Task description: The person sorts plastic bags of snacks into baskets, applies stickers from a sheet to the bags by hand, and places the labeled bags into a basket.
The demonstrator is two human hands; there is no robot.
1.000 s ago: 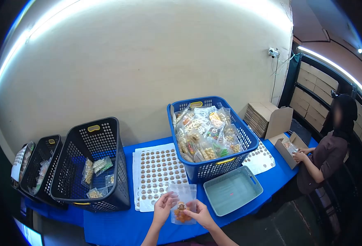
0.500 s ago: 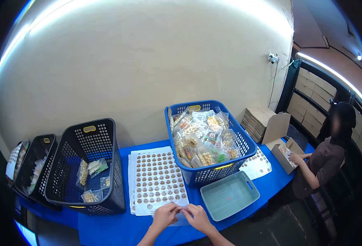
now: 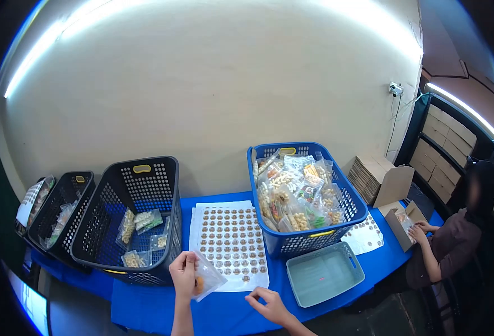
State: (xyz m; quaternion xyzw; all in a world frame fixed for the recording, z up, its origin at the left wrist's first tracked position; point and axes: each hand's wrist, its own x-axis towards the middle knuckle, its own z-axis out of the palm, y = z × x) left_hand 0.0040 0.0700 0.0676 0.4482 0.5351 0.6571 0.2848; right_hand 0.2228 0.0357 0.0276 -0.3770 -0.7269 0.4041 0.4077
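Note:
Pinched by its upper corner in my left hand (image 3: pixel 184 274) is a clear plastic bag (image 3: pixel 209 278) with something orange inside. It hangs between the big dark basket and the sticker sheet, over the sheet's lower left corner. My right hand (image 3: pixel 269 305) is apart from it, over the blue cloth, fingers loosely bent with a gap and nothing visible in them. Beyond both hands lies a white sheet of round brown stickers (image 3: pixel 233 238) in rows, the lower part partly bare. To the right of my right hand sits a shallow grey-green tray (image 3: pixel 300 291).
A blue basket (image 3: pixel 292 245) heaped with snack bags stands behind the tray. At left, a dark basket (image 3: pixel 171 224) holds several bags, with smaller baskets beyond. A person (image 3: pixel 448 252) at right handles an open carton (image 3: pixel 397 229) near stacked flat cardboard (image 3: pixel 367 176).
My hands were together at the sheet's lower edge. Now they are apart: the left has gone left and up with the bag, the right slightly lower. The view has shifted too.

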